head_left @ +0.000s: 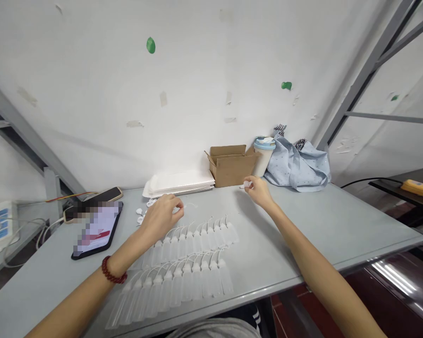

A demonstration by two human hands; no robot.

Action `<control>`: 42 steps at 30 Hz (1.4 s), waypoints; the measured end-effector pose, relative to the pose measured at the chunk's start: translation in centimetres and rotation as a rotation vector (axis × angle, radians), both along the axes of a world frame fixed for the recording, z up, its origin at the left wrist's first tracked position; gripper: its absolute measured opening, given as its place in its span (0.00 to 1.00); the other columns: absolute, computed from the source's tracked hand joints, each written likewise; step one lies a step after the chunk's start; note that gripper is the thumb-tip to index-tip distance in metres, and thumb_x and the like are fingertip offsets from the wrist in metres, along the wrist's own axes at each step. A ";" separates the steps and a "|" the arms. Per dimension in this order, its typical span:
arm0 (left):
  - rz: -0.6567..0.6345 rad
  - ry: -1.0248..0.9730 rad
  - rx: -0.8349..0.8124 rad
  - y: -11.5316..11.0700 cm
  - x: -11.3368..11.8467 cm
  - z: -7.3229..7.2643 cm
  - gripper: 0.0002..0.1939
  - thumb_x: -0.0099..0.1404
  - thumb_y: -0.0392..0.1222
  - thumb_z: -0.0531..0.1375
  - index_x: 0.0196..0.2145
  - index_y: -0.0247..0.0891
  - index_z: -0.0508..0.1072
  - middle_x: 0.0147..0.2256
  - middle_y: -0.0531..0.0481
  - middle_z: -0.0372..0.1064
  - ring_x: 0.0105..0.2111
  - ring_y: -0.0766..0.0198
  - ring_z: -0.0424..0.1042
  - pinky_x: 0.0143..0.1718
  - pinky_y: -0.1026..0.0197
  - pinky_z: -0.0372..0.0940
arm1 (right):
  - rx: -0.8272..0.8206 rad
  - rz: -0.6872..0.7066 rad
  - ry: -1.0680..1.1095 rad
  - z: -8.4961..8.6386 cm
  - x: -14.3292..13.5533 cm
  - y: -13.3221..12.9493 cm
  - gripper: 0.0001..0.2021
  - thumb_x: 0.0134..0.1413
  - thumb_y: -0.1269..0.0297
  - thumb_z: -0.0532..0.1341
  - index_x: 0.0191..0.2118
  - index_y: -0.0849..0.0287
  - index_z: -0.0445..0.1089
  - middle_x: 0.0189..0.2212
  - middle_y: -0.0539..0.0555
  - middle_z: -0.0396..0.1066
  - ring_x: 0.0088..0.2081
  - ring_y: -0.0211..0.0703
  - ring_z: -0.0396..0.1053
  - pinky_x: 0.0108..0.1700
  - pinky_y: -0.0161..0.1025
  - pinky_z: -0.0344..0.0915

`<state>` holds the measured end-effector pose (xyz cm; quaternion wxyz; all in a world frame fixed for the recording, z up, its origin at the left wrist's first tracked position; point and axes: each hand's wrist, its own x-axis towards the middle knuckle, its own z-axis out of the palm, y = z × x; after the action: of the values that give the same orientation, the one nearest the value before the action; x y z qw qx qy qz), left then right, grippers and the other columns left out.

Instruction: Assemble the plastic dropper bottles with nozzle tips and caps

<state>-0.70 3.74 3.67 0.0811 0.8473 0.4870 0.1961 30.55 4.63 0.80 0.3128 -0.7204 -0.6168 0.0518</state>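
My right hand (259, 191) is closed in a pinch on a small white piece (246, 185), just in front of the cardboard box. My left hand (163, 212) hovers over the table with thumb and forefinger curled together; what they hold, if anything, I cannot make out. A thin whitish strand (191, 205) shows just beyond its fingertips. Small white round parts (139, 216) lie scattered left of that hand, partly covered by it. Nearer to me, two rows of translucent flat tubes (186, 281) with thin white cords lie side by side, the left ends partly behind my left forearm.
An open cardboard box (235, 170) stands against the wall beside a stack of white sheets or envelopes (179, 182). To its right are a lidded cup (263, 157) and a light blue bag (299, 164). A phone (97, 231) lies at the left, near a power strip (0, 225).
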 end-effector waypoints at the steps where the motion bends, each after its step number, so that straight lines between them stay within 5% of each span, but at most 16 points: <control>1: 0.000 -0.064 -0.013 -0.3 -0.2 0.1 0.09 0.59 0.40 0.52 0.28 0.38 0.71 0.34 0.47 0.73 0.37 0.55 0.70 0.35 0.58 0.62 | 0.023 0.037 0.056 0.4 -0.6 -0.3 0.12 0.51 0.74 0.57 0.43 0.65 0.70 0.40 0.59 0.72 0.39 0.46 0.70 0.43 0.41 0.65; 6: 0.042 -0.363 -0.124 -1.6 -0.9 -0.1 0.11 0.58 0.45 0.54 0.27 0.38 0.72 0.30 0.49 0.75 0.29 0.62 0.72 0.31 0.62 0.66 | 0.041 0.274 0.300 1.2 -5.1 -2.8 0.10 0.51 0.61 0.61 0.38 0.59 0.67 0.27 0.51 0.72 0.29 0.41 0.70 0.30 0.36 0.64; 10: 0.073 -0.514 -0.197 -2.3 -0.8 -0.2 0.12 0.58 0.48 0.56 0.27 0.36 0.72 0.30 0.49 0.75 0.26 0.64 0.71 0.28 0.63 0.66 | -0.071 0.582 0.839 1.3 -8.3 -5.0 0.12 0.47 0.59 0.65 0.35 0.57 0.67 0.33 0.52 0.73 0.33 0.41 0.70 0.33 0.37 0.64; 13: 0.040 -0.636 -0.305 -2.9 -0.3 -0.2 0.11 0.57 0.47 0.58 0.27 0.36 0.73 0.31 0.48 0.74 0.27 0.64 0.71 0.28 0.63 0.66 | -0.141 0.666 1.003 1.3 -9.5 -6.0 0.11 0.46 0.60 0.67 0.35 0.57 0.67 0.32 0.51 0.72 0.32 0.39 0.69 0.33 0.36 0.63; 20: -0.037 -0.810 -0.490 -4.1 0.3 -0.3 0.09 0.56 0.45 0.61 0.28 0.36 0.73 0.31 0.49 0.72 0.27 0.65 0.68 0.28 0.63 0.65 | -0.184 0.741 1.045 0.7 -10.3 -6.2 0.10 0.48 0.61 0.67 0.35 0.57 0.68 0.30 0.50 0.70 0.29 0.36 0.65 0.30 0.34 0.59; 33: -0.106 -0.910 -0.569 -3.8 0.0 -1.0 0.07 0.54 0.44 0.65 0.26 0.37 0.74 0.32 0.50 0.72 0.32 0.63 0.70 0.32 0.63 0.65 | -0.243 0.765 1.065 0.2 -10.7 -6.7 0.13 0.45 0.60 0.69 0.33 0.56 0.65 0.34 0.49 0.70 0.34 0.39 0.71 0.37 0.38 0.65; 42: -0.007 -0.868 -0.569 -3.9 0.3 -1.0 0.12 0.52 0.47 0.65 0.33 0.37 0.76 0.33 0.47 0.75 0.34 0.58 0.73 0.35 0.60 0.68 | -0.262 0.821 1.052 0.0 -11.0 -7.0 0.12 0.51 0.60 0.66 0.37 0.56 0.64 0.32 0.50 0.72 0.37 0.42 0.73 0.43 0.41 0.65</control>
<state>-0.41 -0.15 2.71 0.5034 0.6340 0.4395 0.3891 19.59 -2.38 0.80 0.4361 -0.3387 -0.5948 0.5842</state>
